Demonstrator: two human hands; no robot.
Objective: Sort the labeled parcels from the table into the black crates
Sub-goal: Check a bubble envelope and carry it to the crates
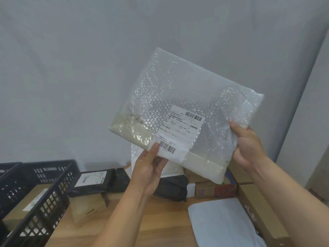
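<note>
Two hands hold a bubble-wrapped parcel (pixel 185 111) at frame centre, raised above the table (pixel 151 220): the left hand (pixel 151 168) pinches its lower edge, the right hand (pixel 247 145) grips its right corner. A black crate (pixel 44 198) is seen lower left.

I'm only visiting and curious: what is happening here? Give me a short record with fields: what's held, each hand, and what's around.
held: clear bubble-wrap parcel with a white barcode label, tilted, raised above the wooden table
left hand: pinches the parcel's lower edge beside the label
right hand: grips its right edge
crate: black plastic lattice crate at left, brown cardboard box inside
on table: black labelled parcel, white plastic mailer, more boxes
</note>
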